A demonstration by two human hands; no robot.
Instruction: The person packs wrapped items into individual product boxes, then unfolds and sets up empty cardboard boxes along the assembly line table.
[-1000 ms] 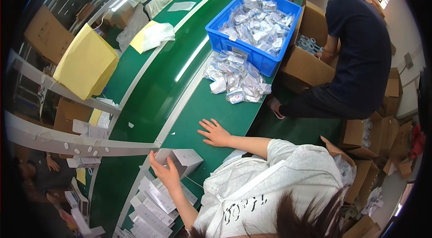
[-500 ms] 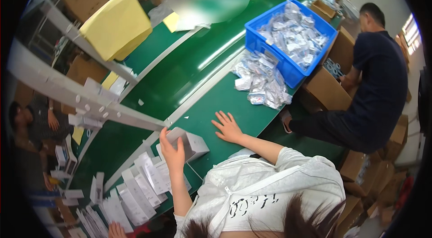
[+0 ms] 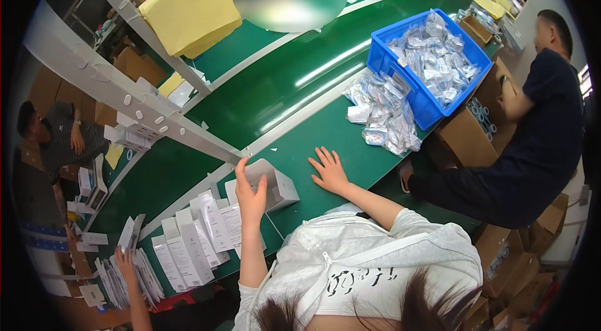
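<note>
You are holding a small white carton (image 3: 270, 182) with your left hand (image 3: 250, 192), fingers wrapped over its near edge; the carton is sitting on the green tabletop (image 3: 325, 137), just ahead of your chest. Your right hand (image 3: 330, 171) is lying flat and spread wide on the tabletop, holding nothing, close to the right of the carton but apart from it.

- Flat white carton blanks (image 3: 200, 231) are fanned out to your left, touching one another, near the carton.
- A heap of clear-bagged parts (image 3: 383, 115) is lying farther right, against a blue bin (image 3: 432, 62) full of the same bags.

Notes on doing it well, as I judge it: bring the right hand over to steady the far wall while the left is squaring the corners, so the box is not skewing. Press along the creases, not the panels, since thin card dents easily. Keep the opening facing you. Another person's hand (image 3: 124, 262) is working the blanks at lower left; stay clear of it.
</note>
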